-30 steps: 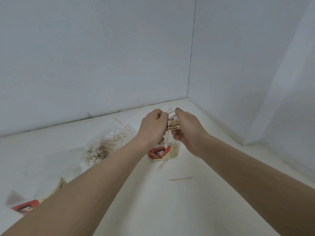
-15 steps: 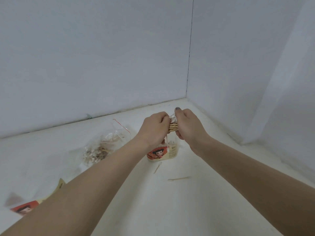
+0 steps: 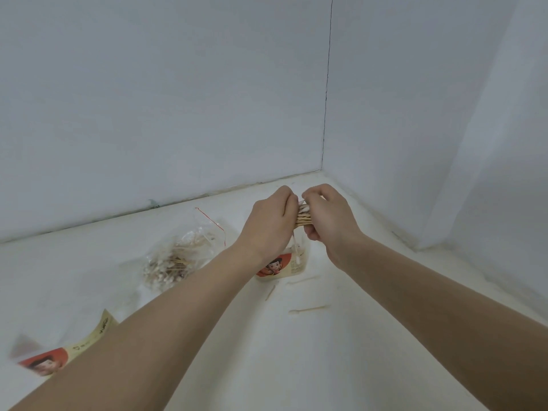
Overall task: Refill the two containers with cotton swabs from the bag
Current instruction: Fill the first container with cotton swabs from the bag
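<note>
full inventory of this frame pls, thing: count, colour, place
swab bundle: one, tan sticks with white tips, held between both hands above the container
container: one, clear with red and cream label, on the surface under the hands
bag: one, clear with red edge, swabs inside, left of the container
loose swabs: about three, tan and white, on the surface near the container
label: one, red and cream, bottom left, partly hidden
left hand: grips the bundle
right hand: grips the bundle

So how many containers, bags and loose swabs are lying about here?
Labelled containers: 2
Clear plastic bag of swabs: 1
Loose cotton swabs on the surface: 3
Total: 6
</note>
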The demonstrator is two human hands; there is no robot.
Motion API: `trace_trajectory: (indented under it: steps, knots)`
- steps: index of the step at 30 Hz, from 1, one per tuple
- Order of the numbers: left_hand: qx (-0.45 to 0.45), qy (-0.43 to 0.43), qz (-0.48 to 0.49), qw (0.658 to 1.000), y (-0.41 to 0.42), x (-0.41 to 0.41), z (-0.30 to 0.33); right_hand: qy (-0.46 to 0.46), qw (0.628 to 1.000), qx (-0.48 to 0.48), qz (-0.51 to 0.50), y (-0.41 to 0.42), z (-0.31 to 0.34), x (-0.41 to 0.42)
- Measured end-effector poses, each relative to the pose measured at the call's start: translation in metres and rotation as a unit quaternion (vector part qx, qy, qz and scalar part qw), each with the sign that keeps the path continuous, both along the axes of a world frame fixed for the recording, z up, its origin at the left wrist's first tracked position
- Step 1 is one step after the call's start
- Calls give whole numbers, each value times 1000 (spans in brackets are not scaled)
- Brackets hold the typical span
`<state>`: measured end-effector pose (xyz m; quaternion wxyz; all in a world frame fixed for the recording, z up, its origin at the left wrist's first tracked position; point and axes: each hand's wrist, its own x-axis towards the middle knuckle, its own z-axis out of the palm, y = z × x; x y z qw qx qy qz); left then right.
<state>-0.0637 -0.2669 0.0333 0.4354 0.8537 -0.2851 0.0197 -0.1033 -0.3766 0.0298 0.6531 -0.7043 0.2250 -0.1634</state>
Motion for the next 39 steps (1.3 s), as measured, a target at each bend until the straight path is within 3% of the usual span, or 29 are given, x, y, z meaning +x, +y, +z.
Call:
trace_trajectory:
  steps: [10,16,21,24,29,32,36,39]
  knots:
    - [-55,70,45,995,-6,2,3,-15,999,1,-31,10,-1,1]
    - [-81,136,89,983,1,8,2,-35,998,6,55,20,-7,-7]
    - [-113,283,79,949,3,12,5,-70,994,-51,65,25,-13,-17]
    - [-131,330,68,932,6,13,6,-90,993,-48,53,28,-16,-19]
    - [-128,350,47,927,12,15,8,-105,990,-74,58,34,-19,-20]
    - [-125,344,24,930,10,9,10,-94,993,-69,1,32,-11,-17]
    - [-84,290,-7,953,9,5,11,-82,995,30,-53,20,-4,-9]
    - [-73,232,4,970,9,5,11,-94,994,31,-51,17,-4,-7]
